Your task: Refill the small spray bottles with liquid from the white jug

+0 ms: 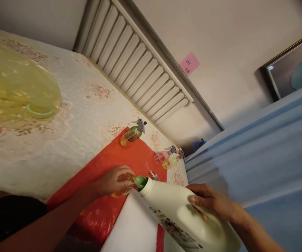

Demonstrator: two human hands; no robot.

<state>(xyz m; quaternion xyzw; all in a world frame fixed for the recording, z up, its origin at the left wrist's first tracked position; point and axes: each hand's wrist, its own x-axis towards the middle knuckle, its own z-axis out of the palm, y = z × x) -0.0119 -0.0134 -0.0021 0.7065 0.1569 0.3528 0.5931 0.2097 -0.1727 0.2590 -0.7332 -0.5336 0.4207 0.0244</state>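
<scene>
pouring from the jug into a small bottle on the red sheet

head view: the right hand (214,204) grips the white jug (182,217) by its body, fingers wrapped on it, tilting its mouth down to a green funnel (141,181) at the near edge of the red sheet (119,164). the left hand (115,181) has its fingers closed round the small bottle (124,189) under the funnel; amber liquid shows in it, so filling looks part done. on the sheet's far side one spray bottle (133,133) stands filled, two more (169,159) just off its far corner. a spray head (153,174) lies beside the funnel, not yet fitted.
</scene>
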